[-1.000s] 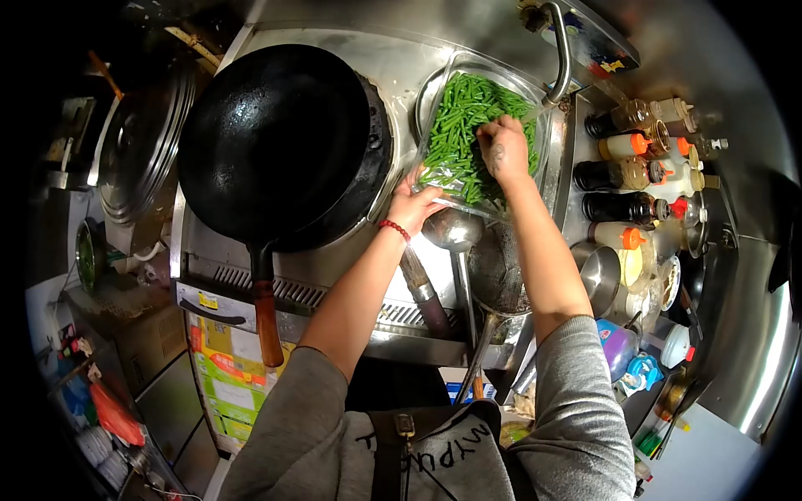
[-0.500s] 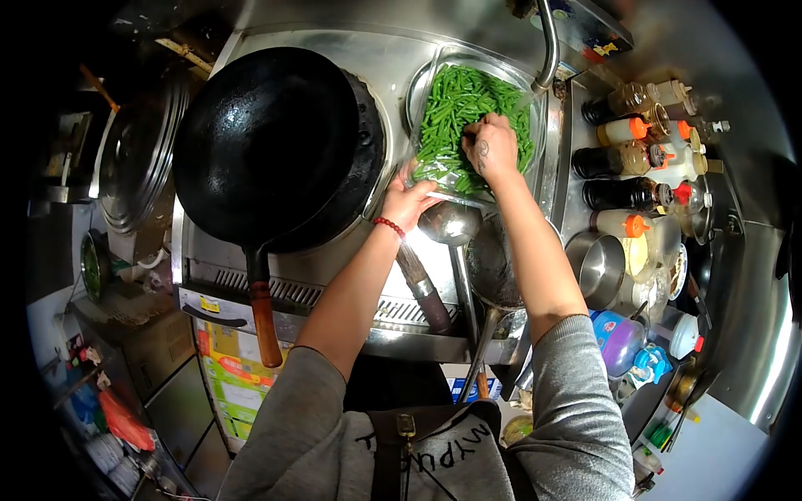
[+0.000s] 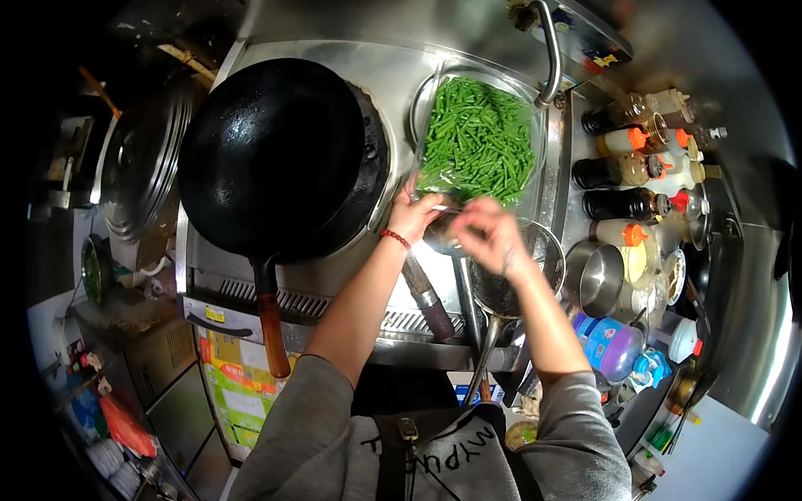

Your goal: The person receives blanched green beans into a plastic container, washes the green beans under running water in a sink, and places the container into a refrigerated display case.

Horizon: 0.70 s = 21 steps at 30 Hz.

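Observation:
Cut green beans (image 3: 480,138) fill a clear rectangular plastic tray (image 3: 423,138) on the steel stove top. My left hand (image 3: 409,219), with a red bead bracelet at the wrist, is closed on the tray's near left corner. Just off the tray's near edge is my right hand (image 3: 494,240), its fingers curled and smeared by motion; whether anything is in them is hidden. A ladle (image 3: 441,238) lies below the tray, partly covered by my hands. The mesh strainer (image 3: 543,260) sits under and beside my right hand.
A black wok (image 3: 271,159) with a wooden handle (image 3: 273,334) occupies the burner at left. Several sauce bottles (image 3: 622,171) line the right side, near a steel bowl (image 3: 600,274) and a purple-blue jug (image 3: 614,344). A curved faucet pipe (image 3: 551,50) hangs behind the tray.
My right hand has come out of the beans and moved toward me, past the tray's near edge. My left hand keeps its hold on the corner. The view has shifted slightly.

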Available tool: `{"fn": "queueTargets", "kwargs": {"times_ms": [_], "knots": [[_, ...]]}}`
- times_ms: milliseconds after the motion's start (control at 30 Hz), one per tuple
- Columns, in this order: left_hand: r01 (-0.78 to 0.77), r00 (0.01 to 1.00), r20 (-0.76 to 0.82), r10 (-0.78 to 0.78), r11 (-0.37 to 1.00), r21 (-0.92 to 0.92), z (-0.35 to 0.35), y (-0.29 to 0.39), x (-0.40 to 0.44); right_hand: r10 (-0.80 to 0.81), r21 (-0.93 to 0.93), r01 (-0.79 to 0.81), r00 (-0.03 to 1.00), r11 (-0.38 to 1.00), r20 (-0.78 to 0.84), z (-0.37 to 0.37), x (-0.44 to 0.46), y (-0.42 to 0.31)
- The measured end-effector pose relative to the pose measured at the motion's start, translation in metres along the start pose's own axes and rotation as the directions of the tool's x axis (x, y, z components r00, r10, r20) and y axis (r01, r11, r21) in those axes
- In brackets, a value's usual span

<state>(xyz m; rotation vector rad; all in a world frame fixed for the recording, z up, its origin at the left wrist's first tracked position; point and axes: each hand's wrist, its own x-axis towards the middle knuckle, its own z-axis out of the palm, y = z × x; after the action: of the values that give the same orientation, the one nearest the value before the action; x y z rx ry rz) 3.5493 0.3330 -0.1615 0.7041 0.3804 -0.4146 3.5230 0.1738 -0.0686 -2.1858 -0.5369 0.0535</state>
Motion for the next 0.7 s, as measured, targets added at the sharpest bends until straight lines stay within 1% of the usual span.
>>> {"fn": "queueTargets", "kwargs": {"times_ms": [33, 67, 100, 133, 167, 200, 233, 300, 367, 400, 433, 500, 533, 600, 633, 700], "knots": [[-0.001, 0.999, 0.05, 0.002, 1.0, -0.016, 0.002, 0.004, -0.002, -0.018, -0.079, 0.019, 1.0, 0.997, 0.023, 0.0, -0.007, -0.009], [0.014, 1.0, 0.019, -0.014, 1.0, -0.014, 0.006, 0.006, -0.004, -0.047, -0.123, 0.04, 0.997, 0.992, -0.055, -0.007, -0.004, -0.009], [0.0, 0.999, 0.043, 0.001, 1.0, -0.019, 0.002, 0.002, 0.0, -0.084, -0.168, 0.061, 0.988, 0.984, -0.133, -0.015, 0.004, -0.004], [-0.002, 0.998, 0.057, 0.002, 1.0, 0.007, 0.001, 0.003, 0.0, -0.014, -0.197, -0.042, 0.962, 0.979, -0.274, -0.024, 0.017, 0.007], [-0.006, 0.998, 0.069, 0.004, 0.999, 0.034, 0.002, 0.004, -0.001, -0.005, -0.237, -0.091, 0.927, 0.967, -0.374, -0.034, 0.035, 0.029], [-0.02, 0.998, 0.052, 0.017, 0.998, 0.053, 0.007, 0.007, -0.005, -0.04, -0.34, -0.12, 0.902, 0.933, -0.429, -0.041, 0.055, 0.052], [-0.022, 0.998, 0.056, 0.018, 0.998, 0.066, 0.006, 0.005, -0.004, 0.065, -0.321, -0.238, 0.882, 0.917, -0.468, -0.038, 0.068, 0.07], [-0.031, 0.996, 0.085, 0.026, 0.998, 0.053, -0.001, 0.002, 0.0, 0.227, -0.507, -0.412, 0.894, 0.757, -0.387, -0.009, 0.083, 0.088], [0.003, 0.997, 0.077, -0.011, 0.994, 0.105, 0.001, 0.006, -0.001, 0.081, -0.619, -0.235, 0.96, 0.75, -0.266, 0.012, 0.076, 0.08], [-0.002, 0.998, 0.068, -0.004, 0.996, 0.092, 0.001, 0.005, 0.0, 0.002, -0.577, -0.138, 0.973, 0.805, -0.23, 0.019, 0.07, 0.078], [-0.011, 0.998, 0.061, 0.006, 0.997, 0.076, 0.001, 0.005, 0.001, -0.013, -0.539, -0.094, 0.981, 0.837, -0.192, 0.024, 0.058, 0.075], [-0.005, 0.995, 0.097, -0.002, 0.997, 0.072, 0.002, 0.008, 0.004, 0.04, -0.479, -0.108, 0.988, 0.871, -0.151, 0.019, 0.049, 0.073], [0.001, 0.997, 0.082, -0.009, 0.996, 0.092, 0.002, 0.009, 0.003, 0.039, -0.478, -0.111, 0.987, 0.872, -0.158, 0.014, 0.057, 0.065], [0.008, 0.997, 0.074, -0.017, 0.994, 0.11, -0.002, 0.005, 0.005, -0.148, -0.597, 0.093, 0.988, 0.797, -0.044, 0.003, 0.078, 0.043], [0.006, 0.997, 0.076, -0.015, 0.993, 0.116, -0.001, 0.004, 0.005, -0.139, -0.616, 0.171, 0.985, 0.769, 0.099, 0.006, 0.089, 0.057], [-0.009, 0.998, 0.059, 0.003, 0.994, 0.107, -0.001, 0.003, 0.001, -0.061, -0.677, 0.139, 0.989, 0.723, 0.138, -0.001, 0.109, 0.082]]}}
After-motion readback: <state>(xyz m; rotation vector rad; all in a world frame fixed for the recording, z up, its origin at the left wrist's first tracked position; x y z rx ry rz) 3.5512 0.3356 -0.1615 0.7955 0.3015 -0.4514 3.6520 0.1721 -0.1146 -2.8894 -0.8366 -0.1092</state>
